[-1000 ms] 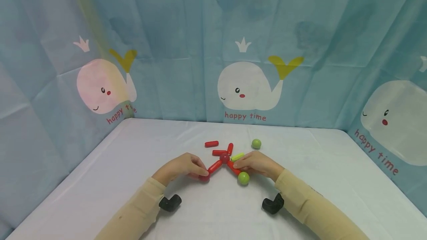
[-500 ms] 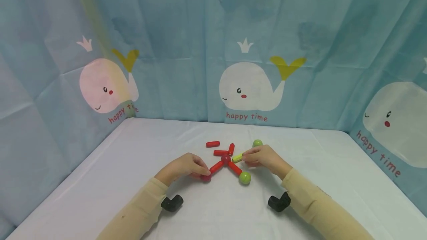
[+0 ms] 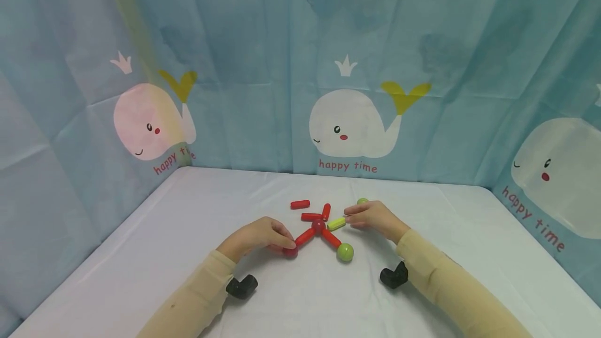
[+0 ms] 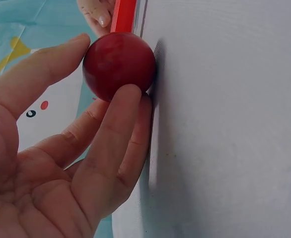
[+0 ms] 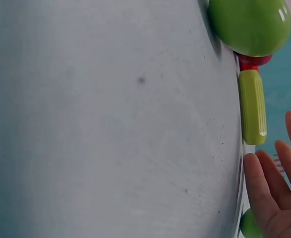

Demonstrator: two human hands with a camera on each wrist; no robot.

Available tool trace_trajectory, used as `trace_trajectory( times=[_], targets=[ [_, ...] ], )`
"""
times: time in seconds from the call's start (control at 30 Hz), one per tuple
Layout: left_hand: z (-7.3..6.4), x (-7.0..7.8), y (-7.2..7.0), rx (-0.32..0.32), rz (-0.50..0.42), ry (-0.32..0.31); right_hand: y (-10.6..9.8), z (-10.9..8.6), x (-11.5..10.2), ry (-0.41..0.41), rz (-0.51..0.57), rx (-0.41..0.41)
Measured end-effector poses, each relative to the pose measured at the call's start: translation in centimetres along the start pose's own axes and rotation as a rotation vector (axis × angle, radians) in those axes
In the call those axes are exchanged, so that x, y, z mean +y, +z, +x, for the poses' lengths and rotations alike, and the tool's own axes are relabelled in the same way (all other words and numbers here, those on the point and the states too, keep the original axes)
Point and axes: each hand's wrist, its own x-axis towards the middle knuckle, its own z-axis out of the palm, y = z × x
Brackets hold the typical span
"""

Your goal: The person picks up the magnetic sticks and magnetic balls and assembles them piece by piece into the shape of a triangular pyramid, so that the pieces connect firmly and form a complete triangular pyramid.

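My left hand point(image 3: 263, 234) pinches a dark red ball point(image 4: 118, 67) between thumb and fingers, low at the white tabletop. A red rod point(image 3: 305, 237) joins that ball to a central red ball point(image 3: 318, 226). On the other side, a second red rod point(image 3: 331, 238) runs from the centre to a green ball point(image 3: 345, 252), making a V. Beside the centre lies a yellow-green rod point(image 5: 254, 106), its outer end close to the fingertips of my right hand point(image 3: 377, 218). That hand has its fingers extended and spread, with nothing between them.
Behind the central ball lie two short red rods, one sideways point(image 3: 311, 217) and one pointing away point(image 3: 326, 211). Farther back is a loose red rod point(image 3: 300, 204). Another green ball point(image 3: 362, 201) is partly hidden behind my right hand. A blue whale-print curtain point(image 3: 244, 119) borders the table.
My right hand has left the red rod by the green ball, passed to the yellow-green rod's outer end, and opened its fingers. My left hand stays on its red ball.
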Motion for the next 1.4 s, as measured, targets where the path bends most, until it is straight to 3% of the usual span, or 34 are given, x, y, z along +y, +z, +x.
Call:
trace_trajectory(
  times=[0.2,0.4,0.83,1.13,1.4],
  targets=[
    [0.1,0.0,0.2,-0.006,0.025,-0.004,0.0,0.3,-0.1,0.001,0.004,-0.034],
    [0.0,0.2,0.2,-0.008,0.035,-0.014,0.0,0.4,-0.4,0.017,-0.083,-0.026],
    [-0.3,0.5,-0.3,-0.017,0.077,-0.024,0.2,0.0,-0.7,-0.001,-0.252,0.057],
    [-0.1,0.2,-0.7,-0.065,0.073,0.003,-0.5,-3.4,-1.6,0.004,-0.135,0.074],
    [0.0,0.0,-0.8,-0.072,0.071,0.010,0.8,-6.1,-2.6,-0.020,-0.081,0.067]
  ],
)
